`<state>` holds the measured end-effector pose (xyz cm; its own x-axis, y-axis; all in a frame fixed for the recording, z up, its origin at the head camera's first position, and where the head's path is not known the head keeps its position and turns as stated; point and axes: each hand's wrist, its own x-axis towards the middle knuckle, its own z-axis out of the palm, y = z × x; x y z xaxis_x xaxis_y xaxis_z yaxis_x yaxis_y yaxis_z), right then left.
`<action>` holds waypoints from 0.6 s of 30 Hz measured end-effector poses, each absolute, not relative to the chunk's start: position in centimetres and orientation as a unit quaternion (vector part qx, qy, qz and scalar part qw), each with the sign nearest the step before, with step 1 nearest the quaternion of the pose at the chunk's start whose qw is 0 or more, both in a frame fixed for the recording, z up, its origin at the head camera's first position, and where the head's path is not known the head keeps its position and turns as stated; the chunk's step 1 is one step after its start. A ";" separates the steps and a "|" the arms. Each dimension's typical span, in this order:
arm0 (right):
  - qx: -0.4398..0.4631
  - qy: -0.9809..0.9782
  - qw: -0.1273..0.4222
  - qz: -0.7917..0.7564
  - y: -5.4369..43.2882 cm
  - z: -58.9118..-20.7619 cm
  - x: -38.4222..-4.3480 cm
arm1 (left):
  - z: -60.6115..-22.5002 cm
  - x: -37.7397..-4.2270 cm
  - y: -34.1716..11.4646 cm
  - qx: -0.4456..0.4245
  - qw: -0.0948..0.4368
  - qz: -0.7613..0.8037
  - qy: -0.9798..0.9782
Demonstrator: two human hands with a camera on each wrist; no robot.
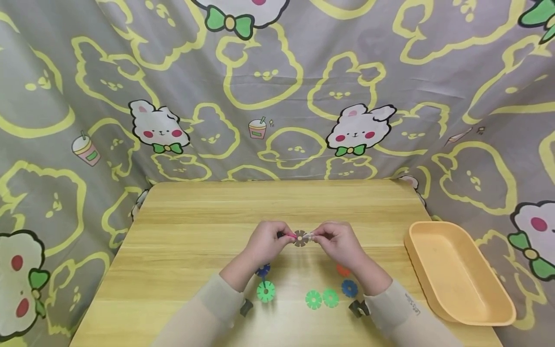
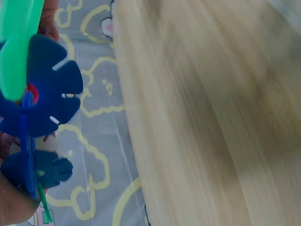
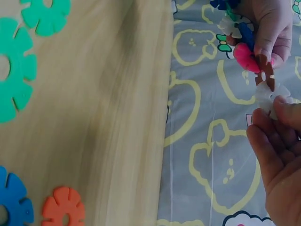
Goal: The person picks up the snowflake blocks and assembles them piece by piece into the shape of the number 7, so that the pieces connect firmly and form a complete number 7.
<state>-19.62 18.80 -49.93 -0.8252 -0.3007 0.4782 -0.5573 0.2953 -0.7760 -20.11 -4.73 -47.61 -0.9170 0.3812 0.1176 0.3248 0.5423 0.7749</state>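
My left hand pinches a pink slotted disc beside a brown slotted disc. From the right side, my right hand pinches a white slotted disc between thumb and fingers, its edge against the brown one's edge. How deep the two slots sit cannot be seen. A chain of joined discs trails from my left hand; a dark blue disc and a green disc show below the wrist. Part of that chain is hidden behind the hand.
On the wooden table, two light green discs, a blue disc and an orange disc lie near my right forearm. An orange-yellow plastic bin stands at the right edge. A patterned curtain surrounds the table.
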 end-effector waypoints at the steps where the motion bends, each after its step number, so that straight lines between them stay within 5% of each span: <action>1: 0.267 -0.796 0.122 0.530 18.8 -49.9 -19.6 | -47.6 -20.1 -4.7 0.202 0.031 0.433 0.878; 11: 0.178 -0.851 0.040 0.493 20.4 -50.2 -20.0 | -47.0 -20.6 -4.9 0.206 0.049 0.398 0.893; 18: 0.105 -0.940 -0.117 0.302 23.3 -52.9 -19.2 | -46.9 -21.1 -5.4 0.198 0.044 0.343 0.917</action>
